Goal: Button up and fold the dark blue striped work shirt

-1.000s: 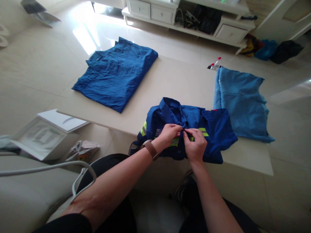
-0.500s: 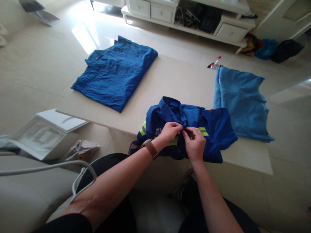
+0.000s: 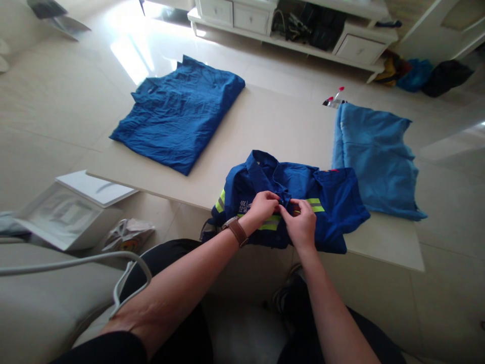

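A dark blue work shirt (image 3: 333, 199) with yellow-green reflective stripes lies at the near edge of a low beige table (image 3: 265, 126), collar away from me. My left hand (image 3: 261, 206), a brown-strapped watch on its wrist, pinches the shirt's front placket. My right hand (image 3: 302, 226) pinches the same placket from the other side, the fingertips of both hands meeting at the shirt's middle. What sits between the fingertips is too small to make out.
A folded dark blue garment (image 3: 178, 116) lies on the table's far left corner, a lighter blue one (image 3: 375, 156) on the right. A white box (image 3: 71, 207) and a bag sit on the floor at left. A white drawer unit (image 3: 291, 25) stands beyond.
Both hands stay pinched at the shirt's placket, shifting only slightly. The view has drifted a little.
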`<act>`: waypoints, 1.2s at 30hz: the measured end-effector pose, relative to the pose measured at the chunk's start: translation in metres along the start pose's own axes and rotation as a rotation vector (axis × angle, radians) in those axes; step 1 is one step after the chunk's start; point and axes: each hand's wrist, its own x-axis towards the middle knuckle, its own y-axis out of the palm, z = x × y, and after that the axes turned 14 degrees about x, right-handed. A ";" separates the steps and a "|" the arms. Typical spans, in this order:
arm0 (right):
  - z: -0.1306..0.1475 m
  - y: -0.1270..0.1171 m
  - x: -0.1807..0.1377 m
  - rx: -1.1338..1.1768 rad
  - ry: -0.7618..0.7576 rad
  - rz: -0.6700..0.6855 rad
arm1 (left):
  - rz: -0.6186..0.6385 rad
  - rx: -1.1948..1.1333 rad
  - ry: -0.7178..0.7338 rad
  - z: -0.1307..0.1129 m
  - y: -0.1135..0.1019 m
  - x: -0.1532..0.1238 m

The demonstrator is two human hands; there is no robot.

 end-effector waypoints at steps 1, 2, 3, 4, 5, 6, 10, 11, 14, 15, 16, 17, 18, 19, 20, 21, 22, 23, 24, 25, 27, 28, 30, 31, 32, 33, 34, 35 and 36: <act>-0.002 0.000 0.000 -0.010 0.010 -0.006 | -0.008 0.044 0.015 0.003 -0.001 0.001; -0.003 0.000 0.000 -0.013 0.020 -0.013 | -0.017 0.103 0.036 0.005 -0.003 0.003; -0.005 -0.001 0.000 -0.010 0.031 -0.020 | -0.029 0.176 0.064 0.007 -0.004 0.004; -0.006 -0.001 0.000 -0.002 0.040 -0.025 | -0.043 0.258 0.095 0.008 -0.006 0.004; -0.006 -0.002 0.000 0.009 0.048 -0.026 | -0.058 0.340 0.128 0.009 -0.007 0.004; -0.006 -0.002 0.000 0.020 0.055 -0.025 | -0.071 0.413 0.158 0.009 -0.008 0.003; -0.006 -0.003 0.001 0.038 0.070 -0.016 | -0.103 0.539 0.239 0.009 -0.008 0.000; -0.005 -0.003 0.001 0.044 0.073 -0.016 | -0.107 0.554 0.262 0.009 -0.007 0.000; -0.005 -0.004 0.001 0.061 0.086 -0.018 | -0.112 0.615 0.345 0.011 -0.006 -0.001; -0.005 -0.004 0.001 0.064 0.091 -0.020 | -0.114 0.640 0.372 0.011 -0.006 -0.001; -0.005 -0.004 0.001 0.066 0.095 -0.022 | -0.117 0.668 0.401 0.011 -0.006 -0.002; -0.004 -0.005 0.001 0.068 0.097 -0.024 | -0.121 0.702 0.434 0.010 -0.006 -0.003; -0.003 -0.006 0.002 0.071 0.096 -0.025 | -0.124 0.748 0.472 0.009 -0.007 -0.005; -0.003 -0.006 0.002 0.076 0.093 -0.027 | -0.126 0.806 0.518 0.007 -0.008 -0.008; -0.002 -0.007 0.003 0.081 0.088 -0.029 | -0.128 0.874 0.568 0.005 -0.009 -0.011; -0.002 -0.007 0.003 0.088 0.085 -0.034 | -0.129 0.947 0.615 0.002 -0.010 -0.015; -0.002 -0.008 0.004 0.101 0.091 -0.042 | -0.130 1.020 0.656 0.000 -0.011 -0.018; -0.003 -0.008 0.005 0.122 0.108 -0.052 | -0.129 1.090 0.688 -0.003 -0.012 -0.022; -0.004 -0.008 0.006 0.155 0.140 -0.060 | -0.128 1.151 0.713 -0.005 -0.012 -0.024; -0.006 -0.008 0.007 0.202 0.186 -0.069 | -0.123 1.204 0.735 -0.006 -0.013 -0.026; -0.010 -0.007 0.008 0.325 0.301 -0.082 | -0.112 1.288 0.783 -0.007 -0.014 -0.028; -0.012 -0.006 0.009 0.390 0.359 -0.087 | -0.110 1.318 0.810 -0.006 -0.014 -0.028; -0.014 -0.005 0.009 0.490 0.441 -0.089 | -0.113 1.359 0.850 -0.004 -0.015 -0.027; -0.014 -0.005 0.009 0.520 0.462 -0.086 | -0.118 1.373 0.860 -0.003 -0.015 -0.026; -0.013 -0.005 0.008 0.538 0.472 -0.080 | -0.123 1.381 0.869 -0.002 -0.015 -0.025; -0.013 -0.005 0.008 0.547 0.473 -0.075 | -0.128 1.385 0.878 -0.001 -0.015 -0.024; -0.012 -0.005 0.008 0.548 0.468 -0.069 | -0.132 1.386 0.887 -0.001 -0.015 -0.024; -0.011 -0.005 0.008 0.546 0.461 -0.062 | -0.133 1.386 0.899 0.000 -0.015 -0.023; -0.010 -0.006 0.007 0.542 0.453 -0.058 | -0.132 1.384 0.909 0.000 -0.015 -0.023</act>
